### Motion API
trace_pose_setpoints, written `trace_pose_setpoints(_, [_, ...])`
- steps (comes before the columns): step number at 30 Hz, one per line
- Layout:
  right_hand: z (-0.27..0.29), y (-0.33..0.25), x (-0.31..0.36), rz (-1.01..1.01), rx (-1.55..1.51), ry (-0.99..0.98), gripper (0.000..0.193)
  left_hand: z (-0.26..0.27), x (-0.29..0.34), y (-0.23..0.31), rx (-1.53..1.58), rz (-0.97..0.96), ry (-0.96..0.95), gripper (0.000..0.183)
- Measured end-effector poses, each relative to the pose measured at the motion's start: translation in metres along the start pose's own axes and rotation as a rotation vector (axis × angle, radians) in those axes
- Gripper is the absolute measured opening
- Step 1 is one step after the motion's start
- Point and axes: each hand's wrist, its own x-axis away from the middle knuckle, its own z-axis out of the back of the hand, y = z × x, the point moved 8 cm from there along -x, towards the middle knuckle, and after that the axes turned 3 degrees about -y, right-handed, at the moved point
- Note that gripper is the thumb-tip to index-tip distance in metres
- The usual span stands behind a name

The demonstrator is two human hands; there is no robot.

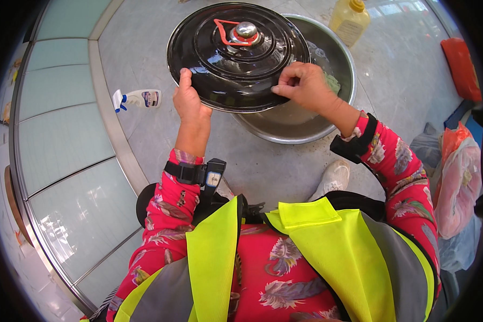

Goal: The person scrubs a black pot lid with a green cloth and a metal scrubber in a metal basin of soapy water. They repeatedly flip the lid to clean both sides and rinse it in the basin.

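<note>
A shiny black pot lid with ridged rings is tilted up over the near-left part of a metal basin. Its silver knob has a red loop around the base. My left hand grips the lid's near-left rim, thumb on top and fingers hidden underneath. My right hand is closed in a pinch against the lid's near-right surface; whatever lies between the fingertips is too small or hidden to tell. Murky water and a pale green cloth show inside the basin.
A white spray bottle with a blue trigger lies on the grey tiled floor to the left, near glass panels. A yellow bottle stands beyond the basin. Rightward are a red container and plastic bags.
</note>
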Motion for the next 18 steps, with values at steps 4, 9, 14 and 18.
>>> trace_pose_setpoints(4, [0.0, -0.006, 0.0, 0.078, 0.013, 0.004, 0.017, 0.001, -0.002, 0.001, 0.012, -0.017, 0.006, 0.029])
trace_pose_setpoints(9, [0.005, 0.008, -0.002, -0.073, 0.042, 0.075, 0.017, 0.004, -0.002, 0.002, 0.005, -0.012, 0.019, 0.03])
trace_pose_setpoints(14, [-0.001, -0.002, -0.002, 0.066, -0.006, 0.011, 0.016, 0.002, -0.001, 0.002, -0.023, -0.018, 0.007, 0.03])
trace_pose_setpoints(18, [-0.001, -0.007, -0.002, 0.089, -0.018, 0.017, 0.017, 0.001, -0.001, 0.001, 0.033, -0.046, -0.015, 0.033])
